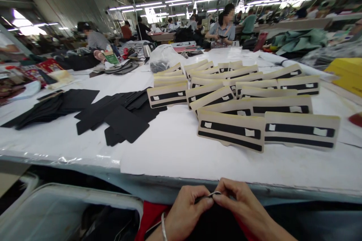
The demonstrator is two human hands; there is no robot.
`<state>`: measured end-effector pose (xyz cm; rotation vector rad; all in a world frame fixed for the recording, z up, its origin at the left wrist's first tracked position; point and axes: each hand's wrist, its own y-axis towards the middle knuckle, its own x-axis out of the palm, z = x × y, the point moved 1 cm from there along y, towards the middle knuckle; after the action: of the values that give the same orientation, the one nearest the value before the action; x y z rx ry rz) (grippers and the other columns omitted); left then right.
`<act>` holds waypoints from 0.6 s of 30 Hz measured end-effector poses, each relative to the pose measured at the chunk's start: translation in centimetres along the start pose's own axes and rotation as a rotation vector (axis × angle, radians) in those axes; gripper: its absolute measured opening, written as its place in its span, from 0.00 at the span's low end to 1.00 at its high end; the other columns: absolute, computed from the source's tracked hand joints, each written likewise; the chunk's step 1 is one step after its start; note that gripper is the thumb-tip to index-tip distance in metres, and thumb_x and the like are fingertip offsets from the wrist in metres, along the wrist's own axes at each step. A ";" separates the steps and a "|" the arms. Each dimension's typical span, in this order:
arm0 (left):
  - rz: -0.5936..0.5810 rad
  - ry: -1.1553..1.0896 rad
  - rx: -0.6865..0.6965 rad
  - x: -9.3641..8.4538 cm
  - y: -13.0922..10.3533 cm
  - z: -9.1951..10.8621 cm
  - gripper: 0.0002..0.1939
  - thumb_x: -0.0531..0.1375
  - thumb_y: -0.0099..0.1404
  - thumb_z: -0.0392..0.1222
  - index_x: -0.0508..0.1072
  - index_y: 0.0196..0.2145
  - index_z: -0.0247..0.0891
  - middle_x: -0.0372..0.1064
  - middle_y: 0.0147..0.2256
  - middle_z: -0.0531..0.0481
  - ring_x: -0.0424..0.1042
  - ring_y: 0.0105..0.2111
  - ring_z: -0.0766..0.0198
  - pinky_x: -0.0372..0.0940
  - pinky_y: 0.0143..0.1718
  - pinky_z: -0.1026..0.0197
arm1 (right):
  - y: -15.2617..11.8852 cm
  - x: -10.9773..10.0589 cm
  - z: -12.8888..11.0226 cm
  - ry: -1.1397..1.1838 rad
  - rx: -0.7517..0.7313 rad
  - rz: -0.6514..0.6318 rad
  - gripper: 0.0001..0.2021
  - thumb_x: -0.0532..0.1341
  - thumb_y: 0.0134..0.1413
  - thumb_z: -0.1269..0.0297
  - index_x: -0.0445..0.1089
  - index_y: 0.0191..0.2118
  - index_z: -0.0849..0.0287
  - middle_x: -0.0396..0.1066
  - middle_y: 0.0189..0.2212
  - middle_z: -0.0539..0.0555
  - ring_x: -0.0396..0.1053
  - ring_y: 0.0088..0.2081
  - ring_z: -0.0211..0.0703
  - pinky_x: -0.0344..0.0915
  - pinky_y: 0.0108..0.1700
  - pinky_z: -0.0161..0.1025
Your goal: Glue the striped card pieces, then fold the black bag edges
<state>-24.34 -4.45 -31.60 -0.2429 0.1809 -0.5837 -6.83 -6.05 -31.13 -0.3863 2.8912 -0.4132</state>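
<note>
Close to my body, just in front of the table edge, both hands are closed at the fingertips. My left hand (185,209), with a pale bangle (163,226) at the wrist, pinches one side of a thin dark strip with a whitish edge (214,193). The other side is pinched by my right hand (243,201), thumb against forefinger. Most of the strip is hidden by the fingers, and I cannot tell whether it joins the black material (216,222) below. Beyond my hands, several beige panels with black bands (230,130) stand tilted on the white-covered table (158,160).
Loose black flat pieces (127,122) lie left of the panels, beside another black stack (60,105). A pale plastic bin (70,199) is below the table edge at left. Farther back are a clear plastic bag (165,58), a yellow box (346,75) and a person (223,32).
</note>
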 end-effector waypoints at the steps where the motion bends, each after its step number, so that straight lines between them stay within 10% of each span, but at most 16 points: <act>1: 0.007 0.007 -0.005 0.0 -0.1 -0.1 0.14 0.58 0.61 0.45 0.73 0.23 0.33 0.55 0.22 0.56 0.55 0.26 0.67 0.49 0.28 0.64 | 0.0 0.0 0.1 0.000 -0.001 0.002 0.17 0.62 0.52 0.51 0.65 0.24 0.60 0.58 0.20 0.46 0.53 0.26 0.37 0.50 0.29 0.36; 9: 0.034 0.030 -0.161 -1.3 -1.7 -1.3 0.07 0.62 0.53 0.37 0.78 0.31 0.35 0.70 0.27 0.55 0.66 0.31 0.64 0.55 0.30 0.65 | -0.3 -1.1 1.7 -0.108 0.025 0.011 0.21 0.57 0.57 0.44 0.65 0.25 0.58 0.62 0.22 0.48 0.58 0.27 0.39 0.55 0.29 0.36; 18: 0.046 0.149 -0.103 -1.3 -1.9 -1.0 0.08 0.62 0.54 0.39 0.80 0.31 0.38 0.72 0.27 0.55 0.69 0.31 0.62 0.56 0.32 0.64 | 0.4 -0.6 -0.6 -0.548 -0.088 -0.257 0.14 0.64 0.51 0.67 0.71 0.45 0.50 0.72 0.44 0.50 0.67 0.46 0.48 0.59 0.49 0.40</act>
<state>-26.63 -5.42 -31.90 -0.2948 0.3609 -0.5478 -6.51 -5.39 -30.61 -0.7569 2.3357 -0.1777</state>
